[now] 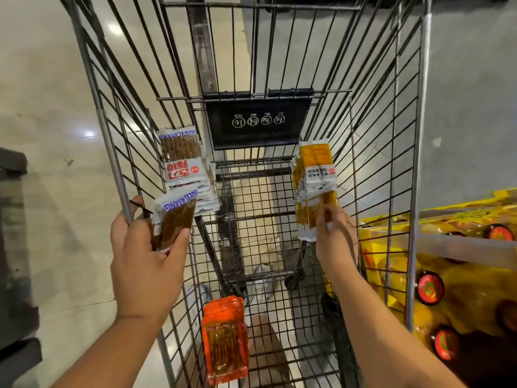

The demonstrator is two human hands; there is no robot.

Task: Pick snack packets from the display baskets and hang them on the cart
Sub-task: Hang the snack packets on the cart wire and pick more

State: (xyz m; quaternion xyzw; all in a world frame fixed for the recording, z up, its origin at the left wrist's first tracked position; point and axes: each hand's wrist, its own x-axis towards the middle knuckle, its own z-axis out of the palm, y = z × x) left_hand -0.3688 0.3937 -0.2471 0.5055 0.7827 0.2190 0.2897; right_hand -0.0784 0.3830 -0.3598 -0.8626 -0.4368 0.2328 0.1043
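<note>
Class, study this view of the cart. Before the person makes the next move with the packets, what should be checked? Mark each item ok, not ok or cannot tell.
1. The left hand grips the brown packet firmly: ok, fingers and thumb curl round it.
2. The right hand holds the yellow packet: ok, pinched at its lower end.
3. The brown packet's top is caught on a hook: cannot tell.
4. The brown bunch hangs on the left wall of the cart: ok.
5. The yellow bunch hangs at the right wall: ok.
6. The orange packets are apart from both hands: ok.
</note>
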